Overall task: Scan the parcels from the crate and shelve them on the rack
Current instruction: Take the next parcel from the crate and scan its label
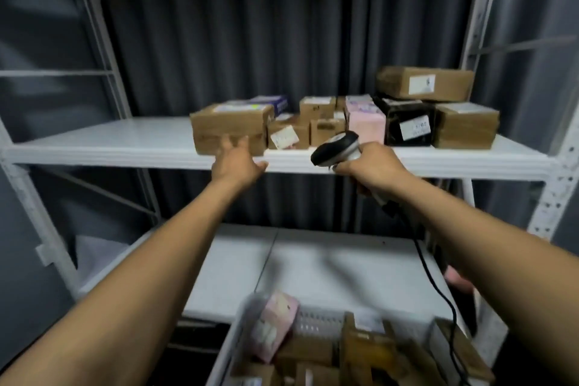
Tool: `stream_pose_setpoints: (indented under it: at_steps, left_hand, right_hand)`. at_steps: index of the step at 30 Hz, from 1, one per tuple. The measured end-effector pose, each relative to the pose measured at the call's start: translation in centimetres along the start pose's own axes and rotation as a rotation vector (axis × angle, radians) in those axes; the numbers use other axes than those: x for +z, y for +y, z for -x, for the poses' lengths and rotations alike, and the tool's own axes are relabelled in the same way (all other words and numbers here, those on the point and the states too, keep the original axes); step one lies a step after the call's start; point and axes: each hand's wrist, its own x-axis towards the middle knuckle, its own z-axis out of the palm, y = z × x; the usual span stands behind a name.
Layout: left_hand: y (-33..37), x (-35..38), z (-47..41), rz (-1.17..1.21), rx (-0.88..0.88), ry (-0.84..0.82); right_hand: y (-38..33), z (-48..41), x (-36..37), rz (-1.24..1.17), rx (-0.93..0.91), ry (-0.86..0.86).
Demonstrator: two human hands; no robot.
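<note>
Nearest to me, at the bottom of the view, the crate (pixel 316 324) is far from empty. A pink parcel (pixel 275 326) leans against its left wall and several brown boxes are jumbled beside it, too blurred for me to count. The scanner's black cable (pixel 438 288) runs down past the crate's right side. Behind the crate lies the lower shelf (pixel 329 266).

Further out, both arms reach to the front edge of the middle shelf (pixel 109 141). My left grip (pixel 238 166) is spread wide and holds nothing. Its fingers are at the front face of a brown box (pixel 230 125), but the blur keeps me from telling whether they touch it. My right grip (pixel 369 168) is wrapped round the handle of the scanner (pixel 336 147), whose head hangs just before the shelf edge.

That brown box sits on the shelf at the left end of a row of parcels. To its right are small cartons, a pink packet (pixel 366 122), a black box (pixel 407 125) and more brown ones, one stacked on top. A dark curtain (pixel 250 41) hangs behind the rack.

I judge this to be the shelving step for that box, with the box already resting on the shelf. The next move calls for dropping the free grip to the crate, lifting a parcel label-up, and bringing the scanner onto that label. I must keep the cable clear of the crate.
</note>
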Motion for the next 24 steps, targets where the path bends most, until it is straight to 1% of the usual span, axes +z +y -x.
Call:
stream_pose_setpoints:
  at_steps: [3,5,10,13,20,24]
  left_hand:
    - [0.1,2.2,4.2,-0.028,0.052,-0.077]
    - [-0.5,4.7,7.4,-0.048,0.061,-0.159]
    - [-3.4,11.4,14.9,-0.152,0.067,-0.357]
    - [-5.7,14.9,18.4,-0.204,0.063,-0.442]
    - [-10.0,22.0,21.4,-0.298,0.009,-0.561]
    - [-11.3,25.5,20.9,-0.364,0.056,-0.576]
  right_hand:
    - [2.6,3.6,0.6,0.003,0.038,-0.06]
    - [4.6,6.3,1.6,-0.024,0.076,-0.099]
    - [9.1,11.5,5.1,-0.071,0.198,-0.193]
    - [11.8,13.6,7.6,-0.086,0.253,-0.222]
    - [16.8,14.5,13.1,0.091,0.331,-0.307]
    - [18.9,13.7,15.7,0.167,0.349,-0.337]
